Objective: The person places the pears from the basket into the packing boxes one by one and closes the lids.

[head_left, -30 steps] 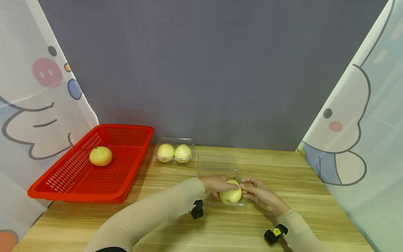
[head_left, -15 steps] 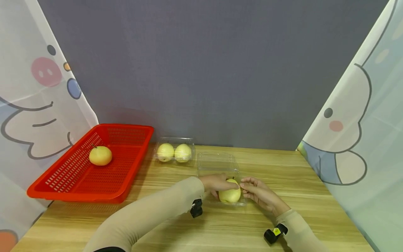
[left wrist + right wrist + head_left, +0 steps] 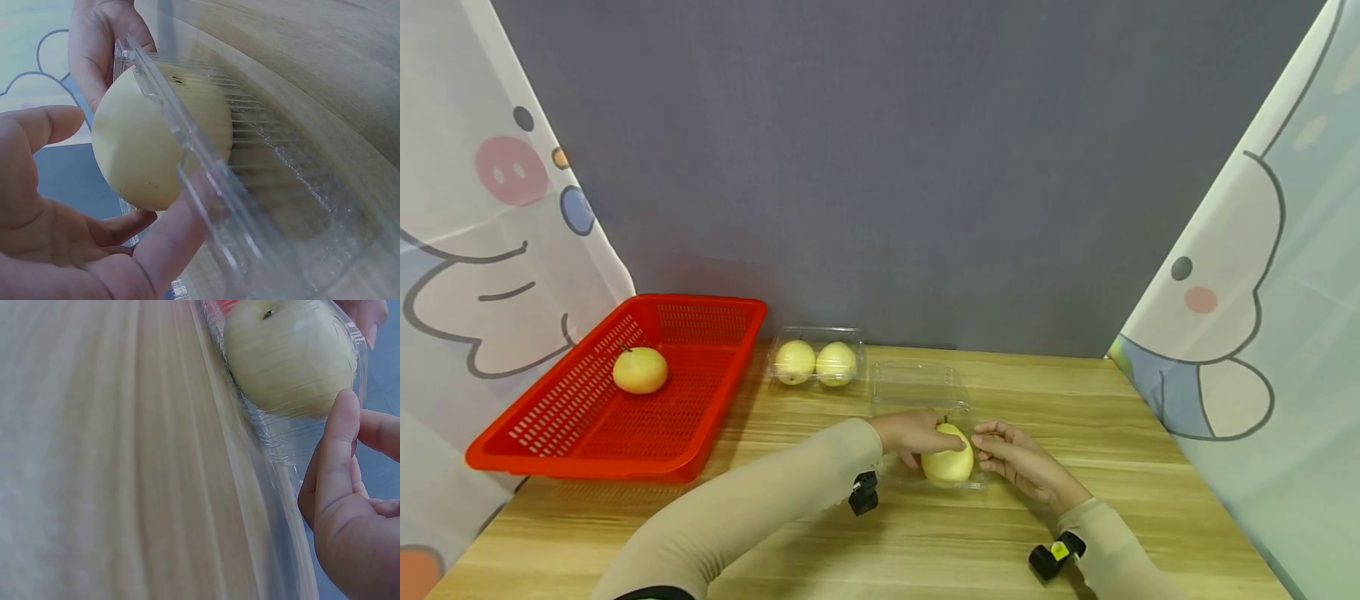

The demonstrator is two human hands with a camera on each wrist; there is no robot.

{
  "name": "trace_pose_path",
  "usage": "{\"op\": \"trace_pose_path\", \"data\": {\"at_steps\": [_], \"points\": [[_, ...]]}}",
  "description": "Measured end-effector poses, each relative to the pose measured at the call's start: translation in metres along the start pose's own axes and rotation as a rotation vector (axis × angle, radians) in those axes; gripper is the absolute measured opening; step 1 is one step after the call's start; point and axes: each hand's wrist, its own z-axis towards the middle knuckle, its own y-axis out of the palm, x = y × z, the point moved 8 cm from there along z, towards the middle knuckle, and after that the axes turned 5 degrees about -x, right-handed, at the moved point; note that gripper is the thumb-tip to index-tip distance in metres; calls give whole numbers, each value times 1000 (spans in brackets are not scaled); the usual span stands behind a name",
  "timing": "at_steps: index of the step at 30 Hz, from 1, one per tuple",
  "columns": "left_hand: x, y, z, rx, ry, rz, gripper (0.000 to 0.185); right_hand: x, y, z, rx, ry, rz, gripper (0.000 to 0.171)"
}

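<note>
A yellow round fruit (image 3: 951,465) sits in the near half of an open clear plastic box (image 3: 917,388) on the wooden table (image 3: 1150,500). My left hand (image 3: 942,442) curls over the fruit's top and left side. In the left wrist view the fruit (image 3: 150,144) lies between my thumb and fingers, behind the box's clear wall (image 3: 212,187). My right hand (image 3: 982,446) pinches the box's right edge beside the fruit. In the right wrist view my thumb (image 3: 337,444) presses the ribbed wall (image 3: 275,434) under the fruit (image 3: 287,356).
A red slotted basket (image 3: 587,468) holding one yellow fruit (image 3: 640,370) stands at the left. A closed clear box (image 3: 816,363) with two fruits stands behind the open box. Printed curtains hang at both sides, with a grey wall behind.
My left hand and the fruit have shifted slightly away from me inside the box. My right hand has stayed on the box edge.
</note>
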Motion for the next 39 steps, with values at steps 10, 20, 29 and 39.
{"op": "trace_pose_path", "data": {"at_steps": [10,20,29,39], "points": [[0,-5,-6,11,-23,17,71,-1,1,-1,9,-4,-2,40],[-3,-18,-16,55,-50,2,76,-2,2,-2,1,-5,2,40],[-2,-29,-29,79,-5,-44,78,-2,2,-2,-4,-9,2,39],[-6,-50,-47,85,29,-108,77,1,-1,-1,4,-7,-1,40]]}}
